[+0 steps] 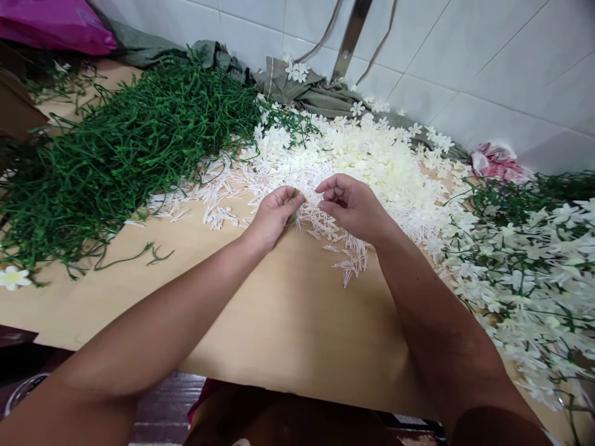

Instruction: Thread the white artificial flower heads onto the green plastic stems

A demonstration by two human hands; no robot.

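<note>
Near the middle of the table, my left hand (277, 212) pinches a green stem (293, 218), of which only short bits show at the fingertips. Just to its right is my right hand (346, 201), its thumb and forefinger apart and the other fingers curled; no object can be made out between them. Both hands are over the near edge of a spread of thin white sticks (353, 257). Behind them lies a heap of loose white flower heads (372, 148).
A large pile of green stems (139, 130) covers the left. Finished-looking white flowers with stems (520, 279) are heaped at the right. Grey cloth (283, 80) runs along the tiled wall (488, 62). A pink bag (56, 25) sits at the back left.
</note>
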